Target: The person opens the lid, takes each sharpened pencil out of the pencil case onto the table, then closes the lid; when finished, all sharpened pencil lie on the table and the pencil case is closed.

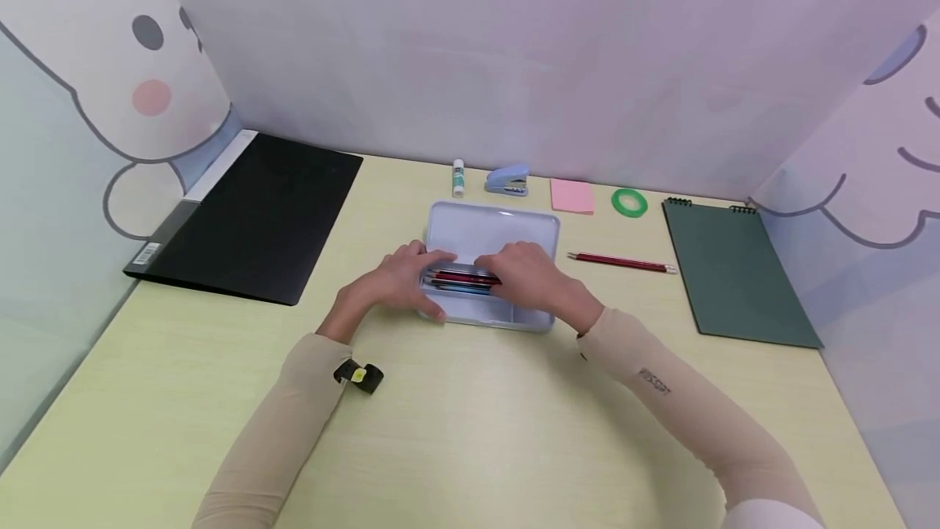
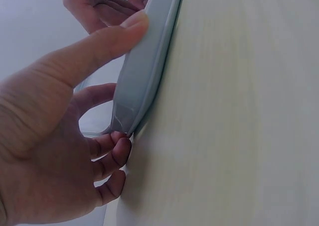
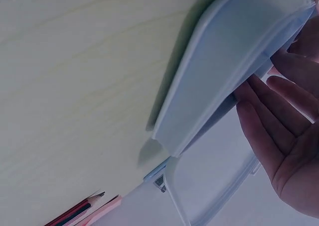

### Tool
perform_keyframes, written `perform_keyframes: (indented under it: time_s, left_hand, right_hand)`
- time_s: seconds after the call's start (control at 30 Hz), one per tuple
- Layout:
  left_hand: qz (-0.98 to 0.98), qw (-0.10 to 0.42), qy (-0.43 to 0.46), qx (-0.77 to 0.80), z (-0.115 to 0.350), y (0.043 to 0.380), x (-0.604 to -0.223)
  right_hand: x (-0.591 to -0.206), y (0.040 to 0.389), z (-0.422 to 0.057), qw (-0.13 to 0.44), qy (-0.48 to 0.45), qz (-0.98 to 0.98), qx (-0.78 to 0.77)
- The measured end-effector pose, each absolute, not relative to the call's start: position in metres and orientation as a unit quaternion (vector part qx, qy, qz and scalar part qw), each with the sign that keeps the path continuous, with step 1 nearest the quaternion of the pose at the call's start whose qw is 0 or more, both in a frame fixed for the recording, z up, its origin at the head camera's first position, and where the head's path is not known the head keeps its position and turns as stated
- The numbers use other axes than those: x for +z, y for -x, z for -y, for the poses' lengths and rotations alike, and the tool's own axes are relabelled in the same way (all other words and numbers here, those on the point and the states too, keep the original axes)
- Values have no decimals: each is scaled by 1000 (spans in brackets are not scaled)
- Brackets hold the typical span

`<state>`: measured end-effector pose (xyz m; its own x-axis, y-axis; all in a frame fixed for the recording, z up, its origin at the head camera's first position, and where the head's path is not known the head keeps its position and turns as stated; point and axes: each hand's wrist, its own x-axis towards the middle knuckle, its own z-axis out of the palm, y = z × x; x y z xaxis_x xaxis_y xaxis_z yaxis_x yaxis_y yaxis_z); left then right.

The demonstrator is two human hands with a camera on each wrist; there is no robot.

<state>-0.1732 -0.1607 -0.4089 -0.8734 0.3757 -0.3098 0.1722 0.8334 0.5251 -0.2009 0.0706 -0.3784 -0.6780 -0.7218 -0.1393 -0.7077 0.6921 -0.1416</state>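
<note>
An open pale-blue pencil case (image 1: 477, 310) lies on the table with its lid (image 1: 492, 223) tipped back toward the wall. Several pencils (image 1: 463, 278), red and blue, lie in its rear compartment. My left hand (image 1: 396, 277) holds the case's left end; in the left wrist view the thumb (image 2: 114, 42) presses the front wall and the other fingers curl about the corner. My right hand (image 1: 529, 276) reaches into the case over the pencils' right ends. In the right wrist view its fingers (image 3: 259, 131) dip behind the case wall, and their tips are partly hidden.
Right of the case lie red pencils (image 1: 624, 263) and a dark green spiral notebook (image 1: 742, 272). Behind it stand a glue stick (image 1: 458, 178), a blue stapler (image 1: 508, 180), pink sticky notes (image 1: 572, 196) and green tape (image 1: 629, 202). A black folder (image 1: 264, 219) lies at left.
</note>
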Motion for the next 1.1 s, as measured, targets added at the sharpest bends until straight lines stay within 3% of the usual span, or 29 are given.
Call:
perform_keyframes:
  time_s: [0.83, 1.1]
  left_hand:
    - [-934, 198, -148, 257, 163, 172, -408]
    - [-935, 194, -160, 251, 162, 173, -410]
  right_hand:
    - [-384, 195, -64, 33, 445, -894, 40]
    - [-383, 200, -66, 85, 439, -894, -3]
